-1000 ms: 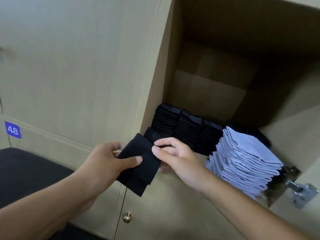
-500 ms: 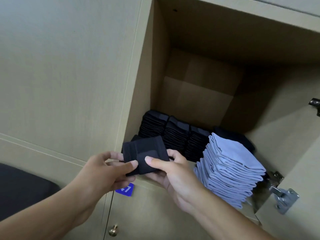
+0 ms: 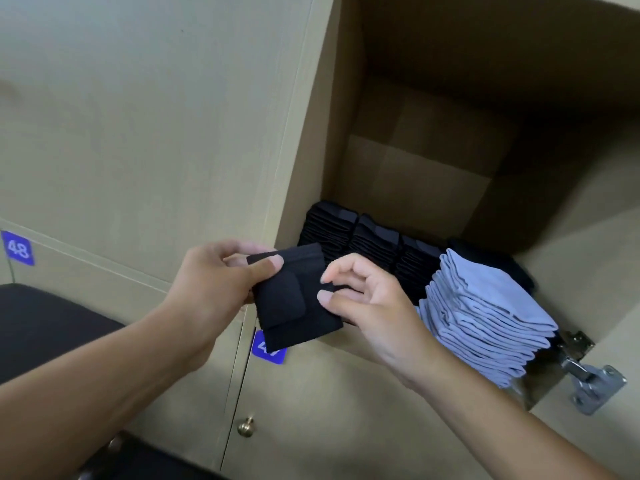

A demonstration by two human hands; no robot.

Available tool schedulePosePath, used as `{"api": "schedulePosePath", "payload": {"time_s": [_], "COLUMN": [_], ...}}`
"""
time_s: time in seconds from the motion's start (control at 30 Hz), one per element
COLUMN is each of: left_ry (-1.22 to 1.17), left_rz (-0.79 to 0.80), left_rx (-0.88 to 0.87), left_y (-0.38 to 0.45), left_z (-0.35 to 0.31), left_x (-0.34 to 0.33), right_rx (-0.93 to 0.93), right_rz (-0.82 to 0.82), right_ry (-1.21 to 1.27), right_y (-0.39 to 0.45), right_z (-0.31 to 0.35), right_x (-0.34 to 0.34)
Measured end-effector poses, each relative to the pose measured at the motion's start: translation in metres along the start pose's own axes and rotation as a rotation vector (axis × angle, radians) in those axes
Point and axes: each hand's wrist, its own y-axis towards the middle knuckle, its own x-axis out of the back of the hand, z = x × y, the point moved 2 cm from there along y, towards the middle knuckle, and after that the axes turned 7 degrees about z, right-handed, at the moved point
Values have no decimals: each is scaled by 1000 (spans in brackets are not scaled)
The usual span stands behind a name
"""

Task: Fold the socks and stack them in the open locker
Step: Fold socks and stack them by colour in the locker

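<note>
Black knit fabric, folded into a flat, near-square packet with a smaller flap layered on its face, forms the folded black sock (image 3: 298,299) held in front of the locker's lower lip. It is pinched at its upper left corner between the thumb and fingers of the left hand (image 3: 214,289), while its right edge is pinched between the curled thumb and forefinger of the right hand (image 3: 367,306).

Pale, matte wood-grain laminate makes up the open beige locker (image 3: 433,161), a deep box-shaped compartment lying at one o'clock from the sock. On its floor, three rows of folded black socks (image 3: 367,240) are packed upright side by side at the back left. At three o'clock from the held sock, a leaning stack of folded light-blue socks (image 3: 485,320) is seen, soft and ribbed at its layered edges, with more dark fabric behind it.

A silver metal hinge (image 3: 588,379) is fixed at the lower right corner. Blue square number labels (image 3: 17,249) are stuck on the closed doors, and a small round brass knob (image 3: 246,426) sits at six o'clock.
</note>
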Motion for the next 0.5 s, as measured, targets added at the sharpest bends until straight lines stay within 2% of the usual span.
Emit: {"api": "schedulePosePath", "payload": {"time_s": [0.1,0.3,0.4,0.5], "left_ry": [58,367,574,757], "left_rz": [11,94,179,277], "left_rx": [-23,-36,-28,-61], "left_y": [4,7,-1,-3], "left_z": [1,10,16,19], "left_x": [1,-1,-5,-5], "right_rx": [16,-81,-150,-212], "right_rz": [78,-68,-146,-214], "right_ry": [-133,-98,-32,174], "right_y": [0,10,24,43], "right_z": [5,3,-2,4], "right_x": [0,22,38,50]}}
